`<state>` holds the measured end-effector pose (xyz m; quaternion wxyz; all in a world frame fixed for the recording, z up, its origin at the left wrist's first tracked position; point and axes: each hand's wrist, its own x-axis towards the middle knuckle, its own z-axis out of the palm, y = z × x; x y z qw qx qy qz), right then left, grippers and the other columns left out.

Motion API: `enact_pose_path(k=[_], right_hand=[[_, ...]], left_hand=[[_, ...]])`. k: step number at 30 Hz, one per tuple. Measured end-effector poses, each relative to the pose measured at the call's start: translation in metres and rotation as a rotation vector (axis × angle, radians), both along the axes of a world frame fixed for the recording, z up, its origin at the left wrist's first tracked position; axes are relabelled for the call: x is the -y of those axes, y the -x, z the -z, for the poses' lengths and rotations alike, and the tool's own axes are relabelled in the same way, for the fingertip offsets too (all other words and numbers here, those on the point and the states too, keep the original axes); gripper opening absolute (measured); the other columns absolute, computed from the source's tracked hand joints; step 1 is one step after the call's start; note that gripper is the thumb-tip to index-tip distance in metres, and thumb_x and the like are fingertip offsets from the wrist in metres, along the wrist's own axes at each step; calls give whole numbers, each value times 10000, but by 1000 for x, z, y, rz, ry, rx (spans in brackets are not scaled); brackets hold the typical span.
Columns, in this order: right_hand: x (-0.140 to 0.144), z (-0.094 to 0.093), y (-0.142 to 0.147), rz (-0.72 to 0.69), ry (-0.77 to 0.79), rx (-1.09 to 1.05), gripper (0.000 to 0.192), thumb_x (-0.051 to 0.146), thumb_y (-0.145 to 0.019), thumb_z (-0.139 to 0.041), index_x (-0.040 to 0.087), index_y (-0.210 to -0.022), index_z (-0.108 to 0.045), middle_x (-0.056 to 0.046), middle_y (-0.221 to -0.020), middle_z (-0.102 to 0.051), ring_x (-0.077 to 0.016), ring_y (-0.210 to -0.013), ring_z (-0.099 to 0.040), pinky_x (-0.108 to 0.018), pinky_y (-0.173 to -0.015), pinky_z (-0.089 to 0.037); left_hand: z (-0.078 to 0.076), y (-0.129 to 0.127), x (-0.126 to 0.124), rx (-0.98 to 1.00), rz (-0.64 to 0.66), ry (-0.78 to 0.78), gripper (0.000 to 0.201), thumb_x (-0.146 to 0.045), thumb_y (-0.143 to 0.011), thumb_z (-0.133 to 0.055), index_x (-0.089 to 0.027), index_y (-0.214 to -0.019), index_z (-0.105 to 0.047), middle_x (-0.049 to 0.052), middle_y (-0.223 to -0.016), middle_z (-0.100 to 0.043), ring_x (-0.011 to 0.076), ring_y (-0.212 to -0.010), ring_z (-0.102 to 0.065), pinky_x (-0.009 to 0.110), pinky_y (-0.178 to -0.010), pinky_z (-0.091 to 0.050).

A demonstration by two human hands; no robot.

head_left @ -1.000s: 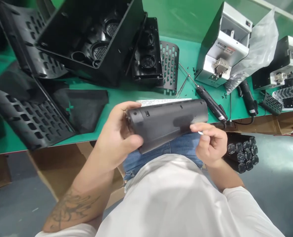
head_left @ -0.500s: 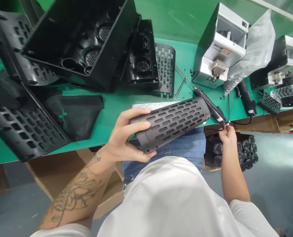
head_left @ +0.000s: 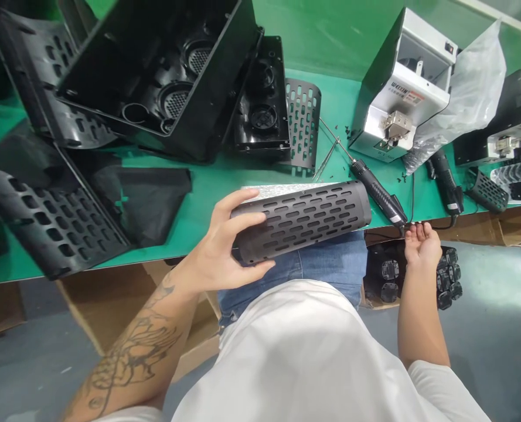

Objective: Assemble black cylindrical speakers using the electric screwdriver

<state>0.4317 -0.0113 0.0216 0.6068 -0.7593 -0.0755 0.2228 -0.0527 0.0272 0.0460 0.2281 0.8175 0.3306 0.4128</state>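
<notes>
My left hand (head_left: 225, 252) is closed around one end of a long black perforated housing (head_left: 304, 221), thumb below and fingers over its slotted face. The housing lies tilted above my lap at the table's front edge. My right hand (head_left: 422, 246) is at the edge on the right, palm up, its fingers loosely curled and apart, with nothing visible in them. Just beyond its fingertips is the cord end of a black electric screwdriver (head_left: 378, 193), which lies on the green table. A silvery sheet (head_left: 282, 190) shows behind the housing.
A large black box (head_left: 163, 76), a black panel with round openings (head_left: 264, 99) and a slotted cover (head_left: 303, 123) stand at the back. Tweezers (head_left: 327, 159) and loose screws lie near a screw feeder (head_left: 403, 88). Beneath the right edge is a bin of black parts (head_left: 390, 278).
My right hand has moved right along the table edge, its fingers loosening from a pinch. The housing has turned slightly in my left hand, its right end dipping. The view has shifted a little.
</notes>
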Motion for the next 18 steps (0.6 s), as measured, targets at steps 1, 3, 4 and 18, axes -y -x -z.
enact_pose_path(k=[1, 3, 4, 18], right_hand=[[-1, -3, -1, 36, 20, 101, 145, 243, -1073, -617, 110, -1131, -603, -27, -965, -596, -89, -790, -616, -172, -679, -541], [-11, -14, -7, 85, 56, 357, 189, 164, -1028, -587, 141, -1214, -610, -50, -1115, -623, -108, -945, -657, -210, -823, -582], [-19, -22, -13, 82, 82, 490, 252, 132, -1005, -592, 153, -1255, -621, -68, -1225, -626, -124, -1087, -659, -242, -967, -583], [-71, -96, -27, -221, 751, 1001, 548, 96, -905, -722, 36, -1447, -663, -215, -1461, -598, -363, -1416, -546, -479, -1267, -385]], left_hand=[[4, -1, 1, 14, -20, -6, 1073, -441, -740, -961, -404, -1638, -374, 127, -1676, -459, 406, -1543, -519, 694, -1200, -563], [10, -2, 2, 53, -53, 5, 1264, -538, -683, -1015, -359, -1709, -298, 151, -1679, -464, 427, -1520, -541, 703, -1208, -552], [11, -2, 3, 72, -67, 20, 1282, -541, -674, -1029, -328, -1711, -306, 151, -1654, -495, 426, -1498, -564, 699, -1218, -547], [2, -15, 19, 11, -248, -78, 899, -750, -1006, -553, -264, -1709, -277, 112, -1771, -393, 374, -1693, -340, 684, -1368, -398]])
